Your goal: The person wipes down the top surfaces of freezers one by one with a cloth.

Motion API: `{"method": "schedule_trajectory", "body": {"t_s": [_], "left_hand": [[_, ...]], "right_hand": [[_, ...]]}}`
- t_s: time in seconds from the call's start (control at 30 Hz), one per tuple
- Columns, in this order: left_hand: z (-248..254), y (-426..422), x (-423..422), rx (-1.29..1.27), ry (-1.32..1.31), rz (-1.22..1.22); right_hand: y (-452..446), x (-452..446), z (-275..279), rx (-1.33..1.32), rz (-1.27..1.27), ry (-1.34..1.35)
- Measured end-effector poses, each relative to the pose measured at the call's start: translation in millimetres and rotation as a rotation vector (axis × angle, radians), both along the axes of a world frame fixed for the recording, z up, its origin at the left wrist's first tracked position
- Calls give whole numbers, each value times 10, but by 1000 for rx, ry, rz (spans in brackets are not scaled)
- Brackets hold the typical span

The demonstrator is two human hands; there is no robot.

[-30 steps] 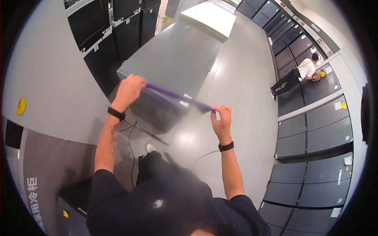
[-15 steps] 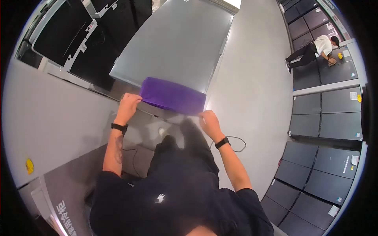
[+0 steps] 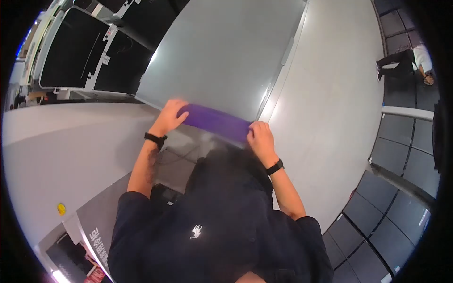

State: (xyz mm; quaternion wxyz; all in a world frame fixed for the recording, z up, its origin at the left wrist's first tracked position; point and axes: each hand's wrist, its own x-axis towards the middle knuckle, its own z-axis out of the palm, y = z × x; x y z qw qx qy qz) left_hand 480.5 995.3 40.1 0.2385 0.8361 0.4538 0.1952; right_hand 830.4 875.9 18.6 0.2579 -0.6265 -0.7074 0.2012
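Purple rectangular cloth [image 3: 216, 123] — stretching along near edge of broad smooth grey cabinet top [image 3: 222, 56], long axis running left to right, right end slanting nearer. Left hand [image 3: 171, 117] gripping left end; right hand [image 3: 262, 140] pinching right end — cloth lying between hands, neither sitting closer.

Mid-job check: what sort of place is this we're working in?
Probably an appliance showroom: rows of dark doors, like fridge fronts, line the right side; a large grey flat-topped unit stands ahead; and a panel at lower left carries printed lettering.
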Motion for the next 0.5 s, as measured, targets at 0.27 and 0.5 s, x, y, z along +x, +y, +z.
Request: {"method": "schedule_trajectory", "body": {"t_s": [0.27, 0.5], "left_hand": [[-29, -8, -9, -242, 199, 138], [-31, 273, -125, -497, 24, 180]], "right_hand": [[137, 113, 178, -100, 111, 16], [180, 147, 136, -371, 126, 85]]}}
